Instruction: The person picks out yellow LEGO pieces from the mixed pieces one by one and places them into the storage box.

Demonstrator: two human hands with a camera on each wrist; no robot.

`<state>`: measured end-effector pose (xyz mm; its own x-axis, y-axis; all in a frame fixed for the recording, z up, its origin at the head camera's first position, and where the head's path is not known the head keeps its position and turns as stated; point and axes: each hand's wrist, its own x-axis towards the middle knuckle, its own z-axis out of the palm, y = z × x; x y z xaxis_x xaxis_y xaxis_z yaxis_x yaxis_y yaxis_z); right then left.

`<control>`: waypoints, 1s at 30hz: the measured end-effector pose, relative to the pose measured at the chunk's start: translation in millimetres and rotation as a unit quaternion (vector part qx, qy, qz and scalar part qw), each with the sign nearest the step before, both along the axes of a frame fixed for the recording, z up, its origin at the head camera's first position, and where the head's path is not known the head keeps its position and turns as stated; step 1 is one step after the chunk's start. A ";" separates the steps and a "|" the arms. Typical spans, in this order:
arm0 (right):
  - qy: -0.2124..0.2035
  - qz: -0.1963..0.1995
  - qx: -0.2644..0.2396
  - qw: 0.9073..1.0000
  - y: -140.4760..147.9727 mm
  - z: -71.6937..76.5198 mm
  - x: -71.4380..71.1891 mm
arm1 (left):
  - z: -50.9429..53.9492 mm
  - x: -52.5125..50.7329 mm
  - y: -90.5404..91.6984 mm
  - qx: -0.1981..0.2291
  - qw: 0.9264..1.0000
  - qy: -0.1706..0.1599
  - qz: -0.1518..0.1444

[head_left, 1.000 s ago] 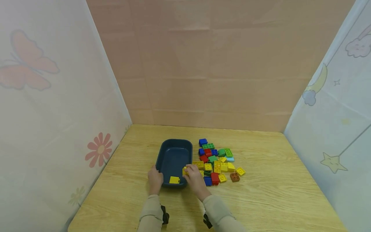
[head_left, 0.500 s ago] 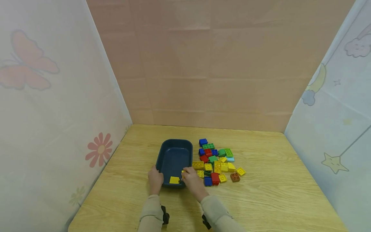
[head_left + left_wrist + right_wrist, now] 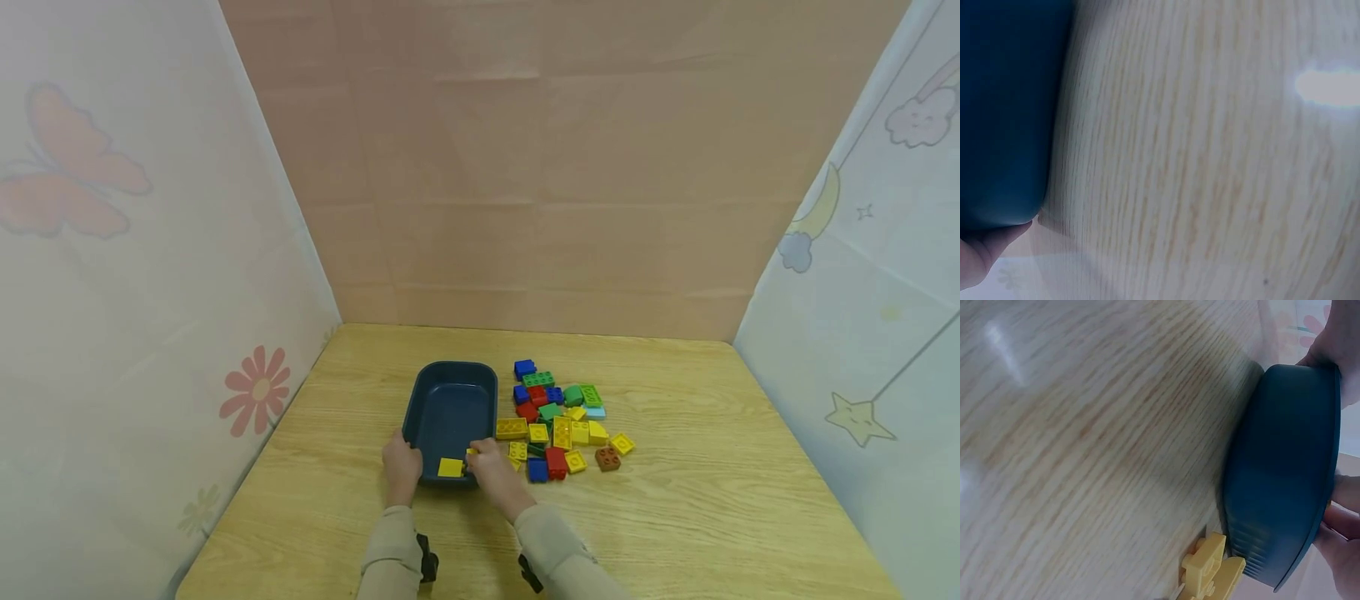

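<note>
A dark blue plastic bin stands on the table. My left hand grips its left rim near the front corner; in the left wrist view the thumb touches the bin's outer wall. One yellow building block lies inside at the near end. Over the near right corner, my right hand pinches another yellow block, mostly covered by the fingers. Seen from the right wrist, those fingers reach over the rim, and only a sliver of the block shows.
Right of the bin lies a loose spread of building blocks: yellow, red, blue, green and one brown. Some yellow ones sit close against the bin's wall. Fabric walls enclose the table.
My right hand has shifted a little left and down into the bin's near right corner with the yellow block. The left hand stays on the rim.
</note>
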<state>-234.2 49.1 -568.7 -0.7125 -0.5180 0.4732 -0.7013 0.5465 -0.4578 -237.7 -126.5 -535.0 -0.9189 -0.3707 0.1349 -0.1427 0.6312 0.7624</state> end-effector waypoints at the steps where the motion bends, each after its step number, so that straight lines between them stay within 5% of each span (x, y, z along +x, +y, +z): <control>1: -0.001 -0.008 0.011 1.000 -1.4 17.7 6.5 | -0.1 -0.2 0.0 -0.002 1.000 0.001 0.000; 3: 0.043 -0.042 0.117 0.991 -4.7 56.3 21.7 | -0.8 -0.5 -0.2 -0.005 1.000 0.002 0.000; 4: 0.043 -0.048 0.136 0.989 -5.8 59.7 22.2 | -0.7 -0.4 -0.1 -0.005 1.000 0.002 0.001; 16: 0.020 -0.044 0.220 0.974 -10.6 70.4 15.3 | 1.6 0.7 0.2 -0.008 1.000 0.016 0.003; 30: -0.060 -0.030 0.213 0.975 -12.1 73.9 14.4 | 5.1 0.8 0.7 -0.009 1.000 0.010 0.006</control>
